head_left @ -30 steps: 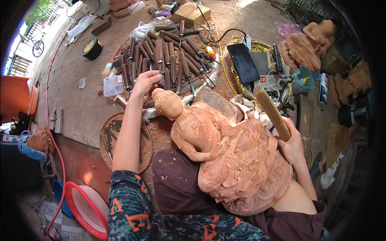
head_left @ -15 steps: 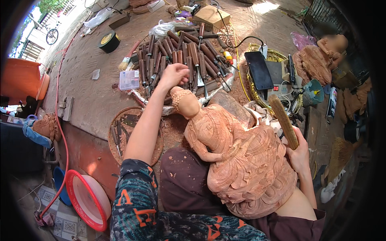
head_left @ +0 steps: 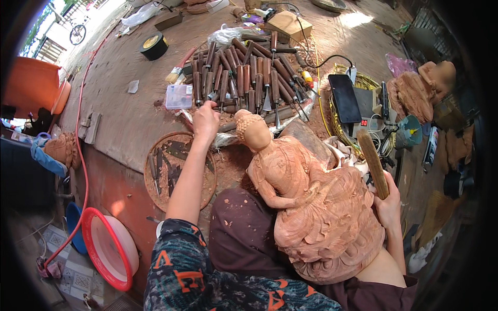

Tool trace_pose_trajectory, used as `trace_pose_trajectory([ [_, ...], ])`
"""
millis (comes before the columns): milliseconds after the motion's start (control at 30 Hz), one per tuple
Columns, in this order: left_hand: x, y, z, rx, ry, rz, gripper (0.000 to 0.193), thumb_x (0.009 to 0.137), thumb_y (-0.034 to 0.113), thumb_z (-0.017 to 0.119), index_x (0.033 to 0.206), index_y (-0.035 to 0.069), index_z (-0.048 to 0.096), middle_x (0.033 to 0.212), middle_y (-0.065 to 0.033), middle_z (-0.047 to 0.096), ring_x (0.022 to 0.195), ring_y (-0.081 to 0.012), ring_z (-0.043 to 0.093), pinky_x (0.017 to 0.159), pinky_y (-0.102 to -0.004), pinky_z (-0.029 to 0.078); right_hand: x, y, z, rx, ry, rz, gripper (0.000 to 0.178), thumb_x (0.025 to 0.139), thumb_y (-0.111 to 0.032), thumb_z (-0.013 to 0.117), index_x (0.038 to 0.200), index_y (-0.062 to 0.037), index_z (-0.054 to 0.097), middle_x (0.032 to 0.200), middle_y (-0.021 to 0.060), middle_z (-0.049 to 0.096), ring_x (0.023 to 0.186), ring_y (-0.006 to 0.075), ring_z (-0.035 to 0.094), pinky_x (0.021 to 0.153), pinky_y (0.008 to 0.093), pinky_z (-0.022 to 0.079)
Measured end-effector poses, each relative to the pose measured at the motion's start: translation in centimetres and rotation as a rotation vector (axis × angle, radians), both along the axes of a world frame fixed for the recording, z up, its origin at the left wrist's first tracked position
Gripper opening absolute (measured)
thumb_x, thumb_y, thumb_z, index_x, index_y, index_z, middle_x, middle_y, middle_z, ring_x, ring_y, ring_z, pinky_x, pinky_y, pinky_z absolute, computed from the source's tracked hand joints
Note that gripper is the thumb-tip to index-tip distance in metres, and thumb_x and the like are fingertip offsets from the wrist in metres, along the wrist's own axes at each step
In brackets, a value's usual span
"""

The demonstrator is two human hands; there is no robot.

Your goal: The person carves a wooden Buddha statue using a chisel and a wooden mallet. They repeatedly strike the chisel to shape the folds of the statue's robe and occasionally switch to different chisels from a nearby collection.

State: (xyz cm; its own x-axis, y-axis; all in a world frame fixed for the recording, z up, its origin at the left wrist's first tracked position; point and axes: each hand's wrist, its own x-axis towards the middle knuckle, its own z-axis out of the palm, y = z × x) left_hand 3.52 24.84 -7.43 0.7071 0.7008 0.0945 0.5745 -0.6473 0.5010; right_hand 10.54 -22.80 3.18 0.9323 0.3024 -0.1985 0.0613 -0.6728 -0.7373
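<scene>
Carving chisels, brown-handled, lying fanned in the upper middle of the frame, long axes running toward the top edge, blades pointing down toward the lap. Left hand reaching just below the pile's lower left corner, fingers curled over the nearest handles; whether anything is gripped cannot be told. Right hand staying well apart at the right, clenched around a wooden mallet standing upright. Resting between both, a carved wooden statue, head tilted toward the chisels. Left hand clearly nearer.
</scene>
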Motion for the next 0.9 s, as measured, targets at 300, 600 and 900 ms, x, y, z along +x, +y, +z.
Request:
trace_pose_trajectory([
  [300, -0.6, -1.5, 0.5, 0.222, 0.095, 0.164, 0.024, 0.080, 0.015, 0.064, 0.101, 0.005, 0.061, 0.095, -0.0145, 0.062, 0.091, -0.0332, 0.060, 0.081, -0.0435, 0.048, -0.3, 0.4, 0.4, 0.010, 0.007, -0.018, 0.055, 0.069, 0.011, 0.058, 0.121, -0.0047, 0.052, 0.099, 0.0042, 0.058, 0.084, 0.0131, 0.056, 0.074, 0.0266, 0.046],
  [600, -0.1, -0.6, 0.8, 0.060, 0.128, 0.195, 0.019, 0.080, 0.015, 0.055, 0.091, 0.010, 0.069, 0.089, -0.0174, 0.068, 0.088, -0.0317, 0.066, 0.078, -0.0414, 0.051, 0.0, 0.0, -0.3, 0.033, -0.012, 0.013, 0.058, 0.074, 0.006, 0.062, 0.129, -0.0031, 0.047, 0.094, -0.0008, 0.054, 0.074, 0.0088, 0.048, 0.067, 0.0226, 0.042],
  [900, 4.0, 5.4, -0.5, 0.379, -0.045, -0.084, 0.018, 0.082, 0.012, 0.051, 0.093, 0.011, 0.066, 0.089, -0.0126, 0.067, 0.080, -0.0324, 0.066, 0.073, -0.0449, 0.051, -0.1, 0.5, 0.2, 0.020, 0.010, -0.010, 0.055, 0.069, 0.011, 0.058, 0.122, -0.0046, 0.051, 0.097, 0.0046, 0.058, 0.086, 0.0127, 0.055, 0.076, 0.0267, 0.046],
])
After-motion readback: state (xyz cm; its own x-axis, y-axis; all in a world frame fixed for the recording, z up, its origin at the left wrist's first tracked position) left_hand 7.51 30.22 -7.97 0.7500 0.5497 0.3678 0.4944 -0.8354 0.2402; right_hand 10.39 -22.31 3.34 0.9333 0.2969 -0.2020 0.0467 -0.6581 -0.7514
